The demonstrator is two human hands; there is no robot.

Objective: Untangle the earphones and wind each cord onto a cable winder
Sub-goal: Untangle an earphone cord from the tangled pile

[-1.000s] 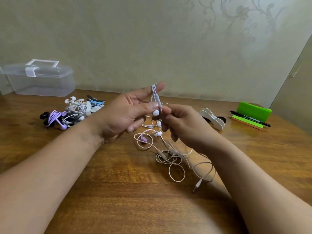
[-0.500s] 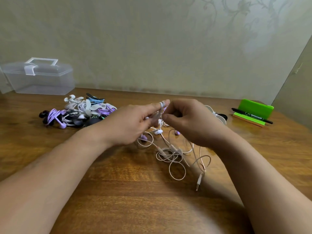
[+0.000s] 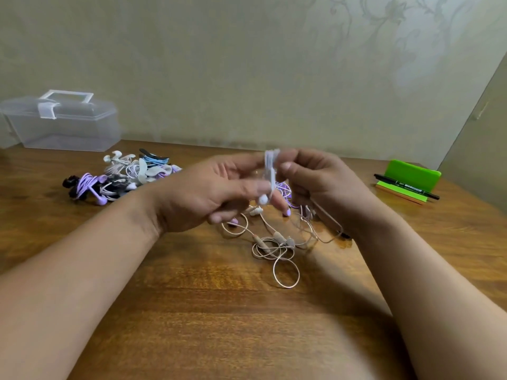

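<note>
1. While the left hand (image 3: 219, 193) pinches the cable winder (image 3: 270, 167) between thumb and fingers, it holds the winder upright above the table (image 3: 192, 311), probably so that the cord can pass around it freely.
2. Some white turns already lie on the winder, and a white earbud (image 3: 262, 199) hangs at its lower end, just beside the left thumb.
3. The right hand (image 3: 321, 185) is just beside the winder with curled fingers. It seems to grip the pale cord (image 3: 329, 218), which runs from under it down to the table. The picture is blurred there, so the exact pinch is not clear.
4. In my judgement, the right hand feeds the cord and the left one serves as the fixed support.
5. The rest of this cord lies in a loose tangle (image 3: 270, 246) on the table below both hands, with a purple cord (image 3: 284, 187) behind them. Being so near, it gives slack.
6. If the cord is pulled hard, the loops may tighten into a knot, so they should be freed first.
7. The pile of wound earphones (image 3: 123, 176) lies well apart on the left, near the clear box (image 3: 63, 124), so I think finished sets do not mix with the tangle.
</note>
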